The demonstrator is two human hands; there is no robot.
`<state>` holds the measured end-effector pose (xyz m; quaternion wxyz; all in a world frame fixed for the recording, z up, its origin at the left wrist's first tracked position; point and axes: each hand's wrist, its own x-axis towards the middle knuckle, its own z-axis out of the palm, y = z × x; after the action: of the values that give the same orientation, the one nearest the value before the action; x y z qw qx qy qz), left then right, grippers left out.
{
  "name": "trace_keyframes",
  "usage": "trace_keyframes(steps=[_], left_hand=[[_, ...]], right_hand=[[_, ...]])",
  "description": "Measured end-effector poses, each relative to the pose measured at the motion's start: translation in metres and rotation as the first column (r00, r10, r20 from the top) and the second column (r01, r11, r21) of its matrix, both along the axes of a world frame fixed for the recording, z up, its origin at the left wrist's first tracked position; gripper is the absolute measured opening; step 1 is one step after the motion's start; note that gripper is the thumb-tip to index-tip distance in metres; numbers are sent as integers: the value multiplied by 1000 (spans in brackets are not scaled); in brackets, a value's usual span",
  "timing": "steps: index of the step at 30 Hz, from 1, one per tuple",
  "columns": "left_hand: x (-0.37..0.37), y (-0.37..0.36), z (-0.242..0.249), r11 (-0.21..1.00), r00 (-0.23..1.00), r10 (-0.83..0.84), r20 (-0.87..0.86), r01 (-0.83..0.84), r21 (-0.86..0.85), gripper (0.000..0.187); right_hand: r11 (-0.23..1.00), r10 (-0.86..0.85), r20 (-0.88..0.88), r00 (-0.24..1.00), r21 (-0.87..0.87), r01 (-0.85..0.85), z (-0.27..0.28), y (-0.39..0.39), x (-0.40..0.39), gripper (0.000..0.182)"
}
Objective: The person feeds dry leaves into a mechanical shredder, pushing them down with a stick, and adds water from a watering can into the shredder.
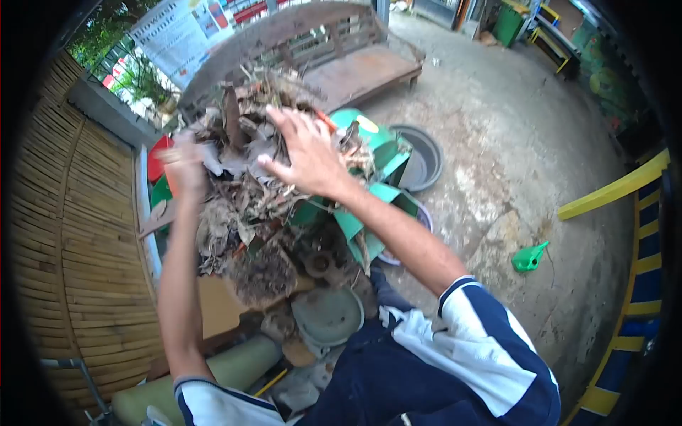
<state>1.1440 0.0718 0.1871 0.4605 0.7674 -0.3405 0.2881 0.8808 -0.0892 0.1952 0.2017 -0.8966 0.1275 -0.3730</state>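
- Right hand (309,153): fingers spread, thumb apart, over the heap's right side.
- Left hand (183,167): motion-blurred at the heap's left edge; finger state cannot be told.
- Leaf heap (245,181): dry, curled, brown; left of the domed green casing (366,138).
- Bench (362,71): slatted, curved back.
- Banner (177,42): printed "Biowash Promic".

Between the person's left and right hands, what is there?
A heap of dry leaves and plant debris lies between the blurred left hand and the right hand, seen in the head view.
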Motion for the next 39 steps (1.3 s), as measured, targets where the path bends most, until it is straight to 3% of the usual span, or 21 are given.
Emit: trace_keyframes(steps=[1,2,4,6,8,10,12,16,20,21,25,27,28,29,30,31,32,33,37,38,39], left_hand=[[-22,-35,5,912,791,-373,-485,218,-347,43],[-32,-48,19,866,702,-498,-509,366,-342,43],[-40,-57,25,826,659,-560,-502,395,-402,44],[-45,-51,48,906,650,-399,-647,170,-387,49],[-52,-28,90,754,494,-640,-589,255,-605,53],[-29,-4,117,698,439,-706,-556,298,-651,54],[-47,10,149,677,468,-727,-503,361,-641,53],[-63,48,218,491,421,-858,-296,500,-713,48],[-25,111,305,307,203,-951,-235,714,-629,43],[-60,103,327,460,518,-838,-171,501,-733,37],[-40,132,362,340,377,-924,-70,719,-606,33],[-17,120,340,329,364,-929,-67,728,-602,31],[-7,101,308,394,439,-895,-76,703,-592,31],[8,64,246,573,635,-768,-83,624,-531,30],[37,9,142,867,896,-442,-41,415,-274,30],[16,-43,37,973,972,-210,-102,198,-120,30],[-27,-69,-7,944,869,-323,-375,267,-196,29],[-27,-90,-15,925,801,-379,-463,332,-184,32],[-32,-80,56,934,621,-274,-734,355,-49,42],[-16,-68,71,883,485,-416,-769,418,-214,42],[44,-49,83,674,337,-637,-694,680,-288,41]], right_hand=[[999,4,-11,1000,45,-4,-8,12,-5,85],[999,28,4,1000,39,-28,-3,6,-3,85],[999,37,11,999,38,-37,2,3,-7,85],[1000,8,6,1000,-5,-8,3,-4,-4,85],[1000,-9,23,1000,6,8,1,-3,-4,84],[1000,-17,43,999,-7,17,1,0,-5,84],[1000,-13,51,999,-9,14,0,3,-5,87],[998,-35,54,998,-44,37,-1,3,-5,85],[1000,-2,-1,1000,-30,2,0,3,-5,81],[1000,6,-37,999,-28,-7,-1,3,-4,81],[1000,7,-77,997,-14,-8,-1,2,-4,80],[1000,9,-73,997,10,-8,-1,2,-5,80],[1000,14,-69,998,26,-12,-1,0,-4,79],[1000,3,-27,1000,19,-2,-4,-2,-2,79],[999,5,-35,999,33,-3,-5,-7,2,79],[999,12,8,1000,32,-12,-7,-9,3,80],[999,13,45,999,37,-15,-10,-4,1,80],[994,49,24,998,95,-52,-6,-4,-3,80],[998,17,60,998,66,-21,-16,-3,0,77],[998,3,73,997,67,-7,-21,-1,1,76],[996,3,32,999,84,-6,-23,3,-2,76]])
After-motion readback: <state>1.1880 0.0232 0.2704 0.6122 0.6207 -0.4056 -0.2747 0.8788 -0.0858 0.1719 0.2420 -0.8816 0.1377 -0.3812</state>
